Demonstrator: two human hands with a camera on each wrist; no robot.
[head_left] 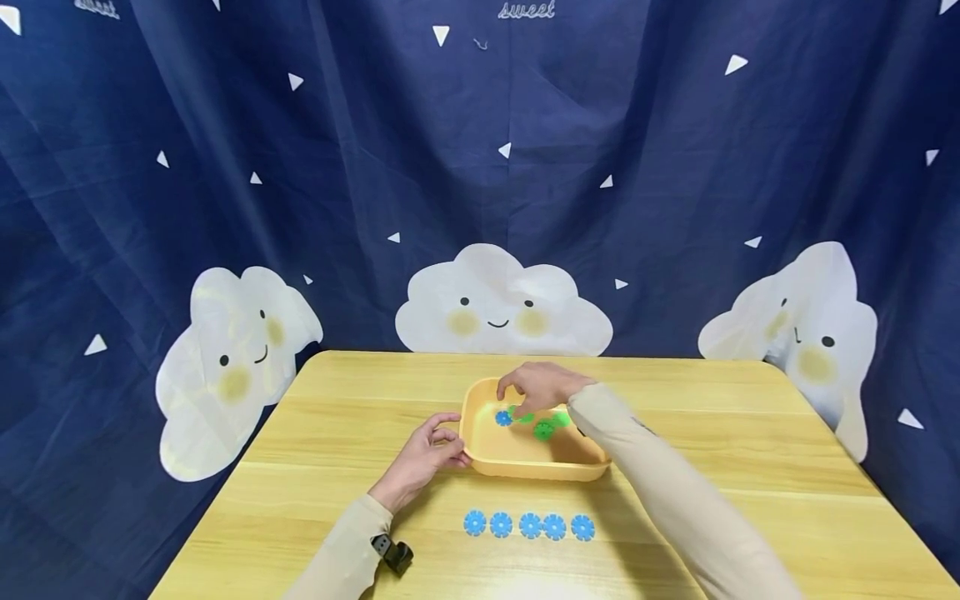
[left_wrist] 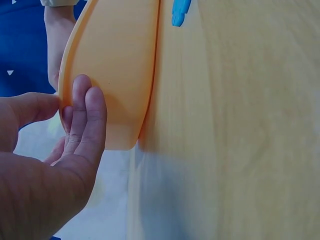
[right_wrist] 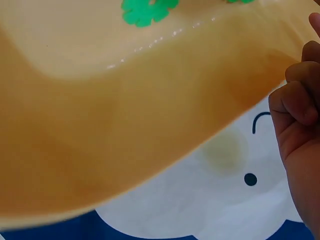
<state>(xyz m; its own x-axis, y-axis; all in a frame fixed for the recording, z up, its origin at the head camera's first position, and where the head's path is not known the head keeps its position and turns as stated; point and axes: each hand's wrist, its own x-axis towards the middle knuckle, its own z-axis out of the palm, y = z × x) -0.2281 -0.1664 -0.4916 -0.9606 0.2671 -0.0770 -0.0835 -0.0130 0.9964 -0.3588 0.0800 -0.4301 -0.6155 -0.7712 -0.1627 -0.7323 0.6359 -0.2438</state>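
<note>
A yellow-orange plastic tray (head_left: 540,469) stands on the table. My left hand (head_left: 426,454) grips its left end, thumb at the rim and fingers against the outer wall, as the left wrist view shows. Over the tray, my right hand (head_left: 542,386) reaches down with bent fingers, a gap showing between index finger and thumb. Just below its fingertips lie a blue snowflake-shaped disc (head_left: 503,418) and a green disc (head_left: 524,416), partly hidden. Another green notched disc (head_left: 543,430) lies farther right in the tray. Whether the right fingertips touch a disc is unclear.
In front of the tray, several blue notched discs lie in a row, from a left one (head_left: 475,522) to a right one (head_left: 582,527). The wooden table (head_left: 337,417) ends at a dark blue curtain (head_left: 360,167) with cloud prints.
</note>
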